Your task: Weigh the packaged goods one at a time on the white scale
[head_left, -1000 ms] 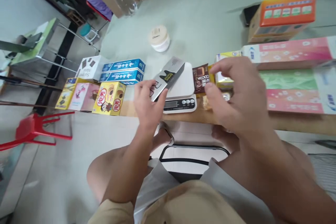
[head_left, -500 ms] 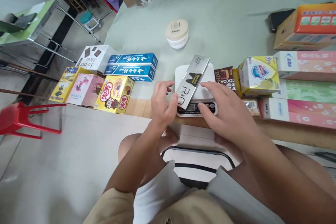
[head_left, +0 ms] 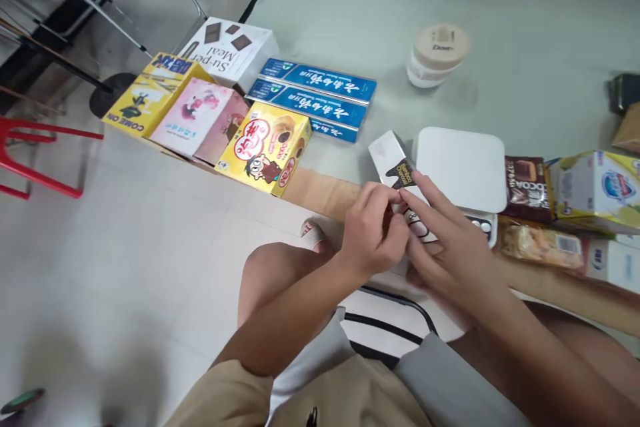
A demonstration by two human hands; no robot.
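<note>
A long silver-white box (head_left: 389, 157) with a dark cat-shaped mark lies just left of a white kitchen scale (head_left: 463, 170) at the table's near edge. My left hand (head_left: 373, 233) grips the box's near end with curled fingers. My right hand (head_left: 447, 250) rests on the same end, with its fingers stretched over the box's top face. The scale's platform is bare, and its display is partly hidden behind my right hand.
Left of the scale lie two blue toothpaste boxes (head_left: 315, 93), a yellow snack box (head_left: 265, 147), a pink box (head_left: 197, 117), a yellow box (head_left: 145, 90) and a white box (head_left: 227, 50). A Dove jar (head_left: 437, 53) stands behind. A cocoa packet (head_left: 527, 187) and yellow carton (head_left: 595, 190) sit right. A red chair (head_left: 30, 153) stands on the floor.
The silver box has come off the scale platform and moved down to its left edge. My right hand has joined the left on the box. The view has shifted left.
</note>
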